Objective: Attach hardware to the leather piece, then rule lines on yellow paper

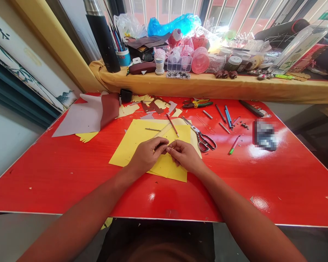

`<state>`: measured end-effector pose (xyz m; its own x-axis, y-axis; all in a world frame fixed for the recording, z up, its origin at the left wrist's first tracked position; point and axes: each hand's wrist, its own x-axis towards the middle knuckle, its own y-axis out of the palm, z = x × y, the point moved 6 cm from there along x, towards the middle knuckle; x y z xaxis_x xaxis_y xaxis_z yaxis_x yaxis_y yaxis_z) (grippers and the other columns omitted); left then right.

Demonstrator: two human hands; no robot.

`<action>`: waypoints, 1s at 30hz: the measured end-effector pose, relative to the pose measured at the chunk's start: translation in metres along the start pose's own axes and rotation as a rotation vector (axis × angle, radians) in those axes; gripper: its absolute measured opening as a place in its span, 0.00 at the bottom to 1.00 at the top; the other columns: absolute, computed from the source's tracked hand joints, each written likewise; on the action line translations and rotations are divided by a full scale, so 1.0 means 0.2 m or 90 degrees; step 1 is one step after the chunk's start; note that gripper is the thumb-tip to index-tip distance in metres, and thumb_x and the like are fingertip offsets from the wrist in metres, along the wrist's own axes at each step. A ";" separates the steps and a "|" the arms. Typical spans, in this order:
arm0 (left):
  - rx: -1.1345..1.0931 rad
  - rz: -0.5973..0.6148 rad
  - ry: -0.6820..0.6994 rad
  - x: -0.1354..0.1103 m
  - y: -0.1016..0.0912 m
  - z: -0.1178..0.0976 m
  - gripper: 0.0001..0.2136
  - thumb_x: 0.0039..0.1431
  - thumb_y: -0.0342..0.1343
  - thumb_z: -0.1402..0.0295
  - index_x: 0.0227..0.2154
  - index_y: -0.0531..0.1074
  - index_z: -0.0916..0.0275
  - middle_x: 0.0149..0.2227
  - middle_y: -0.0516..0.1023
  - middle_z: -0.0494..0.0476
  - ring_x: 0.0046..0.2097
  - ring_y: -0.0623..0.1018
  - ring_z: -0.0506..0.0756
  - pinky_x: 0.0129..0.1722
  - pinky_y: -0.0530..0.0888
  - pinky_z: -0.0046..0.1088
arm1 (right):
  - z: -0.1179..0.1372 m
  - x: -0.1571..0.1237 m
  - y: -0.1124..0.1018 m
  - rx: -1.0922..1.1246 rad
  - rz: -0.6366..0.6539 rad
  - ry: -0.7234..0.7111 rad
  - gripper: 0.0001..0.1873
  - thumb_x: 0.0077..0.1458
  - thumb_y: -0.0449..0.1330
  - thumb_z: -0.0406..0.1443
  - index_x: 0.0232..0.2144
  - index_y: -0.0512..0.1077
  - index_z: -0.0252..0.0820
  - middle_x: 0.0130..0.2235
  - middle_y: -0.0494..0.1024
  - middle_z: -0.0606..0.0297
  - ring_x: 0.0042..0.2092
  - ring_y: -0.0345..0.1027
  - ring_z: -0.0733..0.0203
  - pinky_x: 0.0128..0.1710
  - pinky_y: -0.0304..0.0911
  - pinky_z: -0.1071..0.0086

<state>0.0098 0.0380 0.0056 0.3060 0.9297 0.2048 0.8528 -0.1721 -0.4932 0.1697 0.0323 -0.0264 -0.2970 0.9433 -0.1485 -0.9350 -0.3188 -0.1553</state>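
Fingers (168, 149) of both hands drawn close and pinched at the tips, left hand (146, 154) and right hand (184, 156) meeting above a sheet of yellow paper (177, 171), with something small apparently clamped between them, though too hidden by the fingertips to tell what. Wrists lifted clear of the sheet and forearms angled in from either side, probably for a steady, fine grip. Yellow paper directly beneath the hands, lying flat and slightly askew on a glossy red table (71, 178), its lower edge just past the fingers. Across its upper part, just beyond the fingertips, a clear ruler (164, 131) and a thin metal rod (153, 129), both within easy reach, it seems. Beside the right hand, a pair of scissors (203, 140) with handles turned toward the near side, perhaps for a quick pickup. Farther out, pliers (196, 103), blue pens (228, 116) and a green pen (234, 144) spread across the right of the table. Beyond the left hand, cut brown and grey paper (87, 116) heaped near the far corner.
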 end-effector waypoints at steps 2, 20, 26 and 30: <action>0.020 0.004 0.015 0.00 0.00 0.00 0.10 0.69 0.57 0.60 0.46 0.80 0.55 0.43 0.85 0.55 0.42 0.84 0.57 0.46 0.79 0.34 | 0.00 0.00 0.00 0.004 -0.001 0.001 0.17 0.60 0.64 0.50 0.34 0.69 0.45 0.20 0.70 0.75 0.18 0.62 0.67 0.20 0.57 0.73; -0.251 -0.018 -0.086 0.04 -0.08 0.04 0.18 0.65 0.64 0.52 0.49 0.78 0.60 0.47 0.84 0.60 0.45 0.85 0.59 0.50 0.81 0.39 | 0.00 0.00 -0.03 0.044 -0.020 0.051 0.22 0.56 0.66 0.55 0.32 0.68 0.45 0.19 0.70 0.74 0.17 0.60 0.67 0.18 0.54 0.73; -0.177 -0.002 -0.169 0.08 -0.23 0.10 0.23 0.57 0.68 0.47 0.44 0.80 0.62 0.42 0.84 0.60 0.36 0.81 0.56 0.38 0.80 0.35 | 0.00 0.00 -0.03 0.053 -0.028 0.057 0.21 0.57 0.66 0.54 0.32 0.68 0.45 0.18 0.69 0.74 0.17 0.60 0.67 0.17 0.53 0.73; -0.151 0.085 -0.212 0.06 -0.21 0.13 0.25 0.55 0.67 0.44 0.43 0.80 0.62 0.37 0.84 0.58 0.32 0.80 0.55 0.35 0.79 0.35 | 0.00 -0.01 -0.03 0.051 -0.030 0.056 0.21 0.57 0.66 0.54 0.33 0.69 0.44 0.18 0.69 0.74 0.17 0.59 0.68 0.18 0.53 0.74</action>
<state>-0.0333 0.0654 0.0067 0.3009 0.9417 -0.1507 0.9001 -0.3326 -0.2813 0.1764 0.0336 -0.0247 -0.2380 0.9440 -0.2287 -0.9609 -0.2631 -0.0862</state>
